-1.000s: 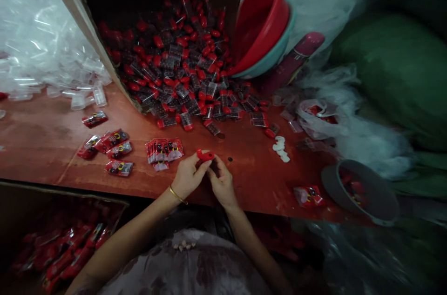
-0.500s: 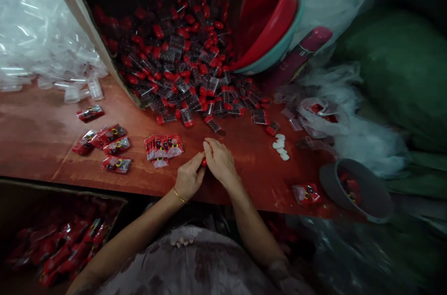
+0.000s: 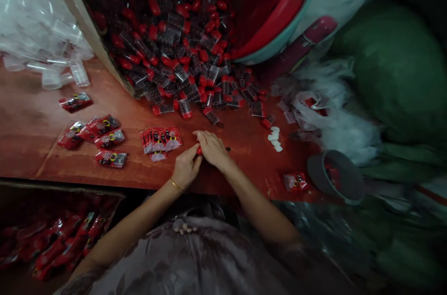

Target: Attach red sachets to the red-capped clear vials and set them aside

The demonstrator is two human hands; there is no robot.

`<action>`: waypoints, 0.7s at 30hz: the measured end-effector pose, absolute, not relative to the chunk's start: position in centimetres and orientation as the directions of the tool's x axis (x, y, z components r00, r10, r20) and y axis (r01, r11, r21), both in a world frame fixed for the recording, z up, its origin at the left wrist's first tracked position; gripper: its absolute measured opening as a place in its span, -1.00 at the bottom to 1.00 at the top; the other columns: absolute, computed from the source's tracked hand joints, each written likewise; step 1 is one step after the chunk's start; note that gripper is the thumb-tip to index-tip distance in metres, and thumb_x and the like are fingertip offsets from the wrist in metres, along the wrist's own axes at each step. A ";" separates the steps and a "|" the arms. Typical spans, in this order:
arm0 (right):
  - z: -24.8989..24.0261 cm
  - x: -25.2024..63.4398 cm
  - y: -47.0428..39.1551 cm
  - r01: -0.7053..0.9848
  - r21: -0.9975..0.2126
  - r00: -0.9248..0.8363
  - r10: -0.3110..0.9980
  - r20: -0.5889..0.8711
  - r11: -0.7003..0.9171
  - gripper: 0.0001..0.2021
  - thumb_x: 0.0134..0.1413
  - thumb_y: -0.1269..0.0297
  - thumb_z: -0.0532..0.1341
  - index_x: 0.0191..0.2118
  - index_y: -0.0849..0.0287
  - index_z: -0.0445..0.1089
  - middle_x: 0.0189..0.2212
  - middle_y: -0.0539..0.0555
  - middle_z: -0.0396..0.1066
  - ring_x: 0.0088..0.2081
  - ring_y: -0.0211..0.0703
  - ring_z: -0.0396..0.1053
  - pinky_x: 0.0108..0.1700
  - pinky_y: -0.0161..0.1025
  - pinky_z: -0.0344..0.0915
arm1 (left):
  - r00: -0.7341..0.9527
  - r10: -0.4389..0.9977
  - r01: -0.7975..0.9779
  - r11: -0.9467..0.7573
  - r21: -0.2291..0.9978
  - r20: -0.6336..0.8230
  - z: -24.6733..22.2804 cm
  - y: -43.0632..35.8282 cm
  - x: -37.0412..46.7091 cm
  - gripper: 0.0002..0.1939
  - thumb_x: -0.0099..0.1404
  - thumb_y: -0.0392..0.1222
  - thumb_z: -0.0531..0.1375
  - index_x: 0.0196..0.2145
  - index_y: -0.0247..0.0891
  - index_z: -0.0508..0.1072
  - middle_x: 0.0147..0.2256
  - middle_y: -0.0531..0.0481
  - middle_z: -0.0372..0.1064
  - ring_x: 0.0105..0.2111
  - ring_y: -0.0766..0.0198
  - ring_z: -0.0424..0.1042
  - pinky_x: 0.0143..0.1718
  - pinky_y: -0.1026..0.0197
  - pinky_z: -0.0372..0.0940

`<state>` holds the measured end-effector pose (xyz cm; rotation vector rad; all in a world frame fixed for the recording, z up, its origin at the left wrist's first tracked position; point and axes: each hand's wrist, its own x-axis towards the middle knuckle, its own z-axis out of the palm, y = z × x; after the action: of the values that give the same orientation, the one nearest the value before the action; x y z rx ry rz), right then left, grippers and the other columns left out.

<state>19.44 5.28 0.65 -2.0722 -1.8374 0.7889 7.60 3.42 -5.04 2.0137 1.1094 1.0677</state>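
Observation:
My left hand [image 3: 186, 165], with a gold bangle at the wrist, is closed around a small red-ended piece [image 3: 199, 150]. Only its red end shows; it resembles the red-capped clear containers piled ahead. Over it lies my right hand [image 3: 211, 150], fingers together and bent across the far side, touching the left fingers. The two palms hide most of the held piece. Just left of my hands is a fanned stack of red printed cards [image 3: 160, 139]. A small dark disc [image 3: 228, 149] rests beside my right hand.
A tipped cardboard box [image 3: 101, 48] spills red-capped clear containers [image 3: 181, 71]. Clear cups [image 3: 78, 71] and red packets [image 3: 110, 138] lie left. Right are white pieces [image 3: 274, 139], a packet [image 3: 295, 182], a grey bowl [image 3: 316, 181], basins [image 3: 279, 43] and a spray can [image 3: 300, 48].
The camera view has shifted a little. My right hand has turned further across the left one, and the dark disc beside it now shows. Both hands stay together on the red-ended piece.

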 end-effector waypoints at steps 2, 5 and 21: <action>0.3 19.3 5.7 0.819 -0.555 0.051 0.982 -0.181 -0.144 -0.58 0.27 0.20 -0.21 -0.02 0.10 0.34 -0.09 0.09 0.41 -0.02 -0.12 0.29 0.06 -0.10 0.13 | 0.345 0.871 0.383 -0.472 0.794 0.351 -5.0 3.7 7.5 -0.66 0.20 -0.37 0.08 -0.04 -0.34 0.37 -0.14 -0.18 0.48 -0.17 0.19 0.47 -0.12 0.15 0.38; -0.6 19.4 5.2 0.779 -0.621 0.063 0.996 -0.061 -0.088 -0.56 0.27 0.21 -0.23 -0.10 0.13 0.37 -0.22 0.09 0.45 -0.15 -0.14 0.37 -0.05 -0.14 0.24 | 0.384 0.859 0.346 -0.473 0.810 0.338 -4.7 3.8 7.3 -0.64 0.18 -0.39 0.07 -0.04 -0.35 0.37 -0.12 -0.18 0.47 -0.14 0.19 0.46 -0.09 0.13 0.36; -4.5 24.1 2.2 0.887 -0.448 0.259 0.922 0.288 -0.109 -0.59 0.18 0.04 -0.03 -0.15 0.28 0.37 -0.19 0.26 0.42 -0.17 0.05 0.29 -0.14 -0.03 0.20 | 0.359 0.891 0.814 -0.445 0.374 0.277 -1.0 7.2 3.1 -0.72 0.21 -0.23 0.12 -0.12 -0.26 0.45 0.14 -0.27 0.19 0.18 -0.12 0.08 0.14 -0.25 -0.05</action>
<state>24.09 2.21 -4.54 -1.9990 -1.6340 0.0850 3.07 7.19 -1.00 2.4437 1.5492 0.6669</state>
